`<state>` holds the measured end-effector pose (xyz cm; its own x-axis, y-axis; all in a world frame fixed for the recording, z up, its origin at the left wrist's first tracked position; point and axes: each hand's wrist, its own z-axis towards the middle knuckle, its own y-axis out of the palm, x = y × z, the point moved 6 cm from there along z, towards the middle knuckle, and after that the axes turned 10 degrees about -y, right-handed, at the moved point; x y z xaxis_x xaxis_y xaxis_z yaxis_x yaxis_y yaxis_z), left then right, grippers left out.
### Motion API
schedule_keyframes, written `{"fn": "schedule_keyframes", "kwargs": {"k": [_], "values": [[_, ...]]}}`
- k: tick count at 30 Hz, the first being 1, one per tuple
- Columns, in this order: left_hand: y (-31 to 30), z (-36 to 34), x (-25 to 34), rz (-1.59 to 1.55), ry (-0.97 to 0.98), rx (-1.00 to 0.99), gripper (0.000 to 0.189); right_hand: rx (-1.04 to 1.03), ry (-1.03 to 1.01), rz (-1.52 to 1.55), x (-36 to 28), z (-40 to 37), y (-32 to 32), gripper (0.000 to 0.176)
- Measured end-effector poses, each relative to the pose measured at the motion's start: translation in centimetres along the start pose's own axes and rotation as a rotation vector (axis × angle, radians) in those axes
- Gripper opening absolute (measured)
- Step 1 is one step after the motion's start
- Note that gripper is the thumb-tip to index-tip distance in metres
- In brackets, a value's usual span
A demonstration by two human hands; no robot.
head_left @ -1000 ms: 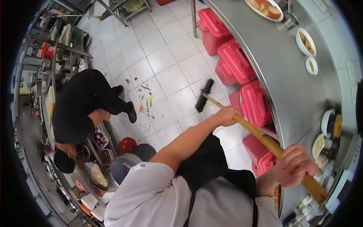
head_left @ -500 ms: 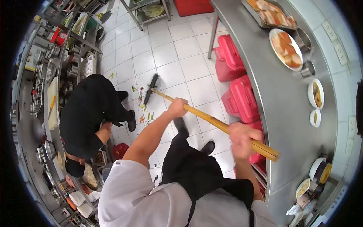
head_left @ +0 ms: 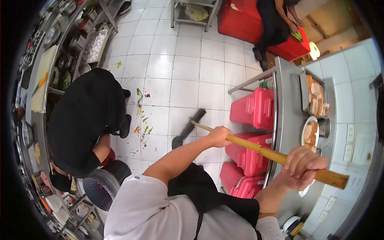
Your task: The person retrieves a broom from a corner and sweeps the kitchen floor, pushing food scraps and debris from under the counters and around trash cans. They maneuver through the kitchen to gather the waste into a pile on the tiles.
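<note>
A broom with a yellowish wooden handle [head_left: 256, 149] slants across the view. My left hand [head_left: 219, 136] is closed around the handle's lower part, and my right hand [head_left: 303, 167] grips it near the thick upper end. The dark bristle head [head_left: 193, 124] rests on the tiled floor close to my shoe, slightly blurred. To the left of it lie scattered vegetable scraps [head_left: 141, 116], green, red and orange; the bristles are apart from them.
A co-worker in black [head_left: 86, 120] bends at the left shelving. Another person [head_left: 276, 24] stands by the red counter [head_left: 236, 24] at the back. Pink-red bins [head_left: 253, 109] sit under the steel table [head_left: 286, 100] on the right. A dark bucket [head_left: 100, 188] is at lower left.
The broom head has moved away from the scraps, rightward and nearer to me. Both hands have shifted right with the handle. My view has turned, bringing the person at the back into sight.
</note>
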<state>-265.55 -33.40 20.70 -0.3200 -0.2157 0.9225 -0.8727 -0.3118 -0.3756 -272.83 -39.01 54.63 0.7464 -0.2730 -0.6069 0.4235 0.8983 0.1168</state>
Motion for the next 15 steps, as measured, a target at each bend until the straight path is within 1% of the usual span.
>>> {"fn": "schedule_keyframes", "kwargs": {"k": [1, 3, 4, 6, 9, 10, 13, 15], "values": [[-1.9, 0.2, -1.3, 0.025, 0.007, 0.027, 0.017, -0.029, -0.003, 0.057, 1.6, -0.1, 0.6, 0.025], [-4.7, 0.7, -4.2, 0.087, 0.015, 0.08, 0.017, 0.007, -0.025, 0.101, 4.0, -0.7, 1.7, 0.025], [-6.5, 1.1, -5.6, 0.136, -0.01, 0.095, 0.017, 0.028, -0.04, 0.125, 5.2, -0.9, 2.4, 0.025], [-9.6, 1.9, -7.7, 0.236, -0.061, 0.117, 0.019, 0.041, 0.031, 0.162, 8.1, -1.0, 3.8, 0.024], [-13.8, 3.7, -9.8, 0.231, -0.138, 0.211, 0.019, 0.056, 0.116, 0.165, 10.4, 1.0, 4.1, 0.022], [-14.3, 4.4, -9.8, 0.251, -0.127, 0.253, 0.018, 0.057, 0.137, 0.163, 10.8, 1.6, 4.1, 0.021], [-15.8, 4.3, -3.3, 0.192, -0.025, 0.384, 0.018, 0.056, 0.062, 0.235, 7.4, 4.4, 1.8, 0.019], [-15.2, 3.6, 0.4, 0.187, -0.032, 0.421, 0.018, -0.179, -0.034, 0.25, 4.0, 7.3, 1.4, 0.019]]}}
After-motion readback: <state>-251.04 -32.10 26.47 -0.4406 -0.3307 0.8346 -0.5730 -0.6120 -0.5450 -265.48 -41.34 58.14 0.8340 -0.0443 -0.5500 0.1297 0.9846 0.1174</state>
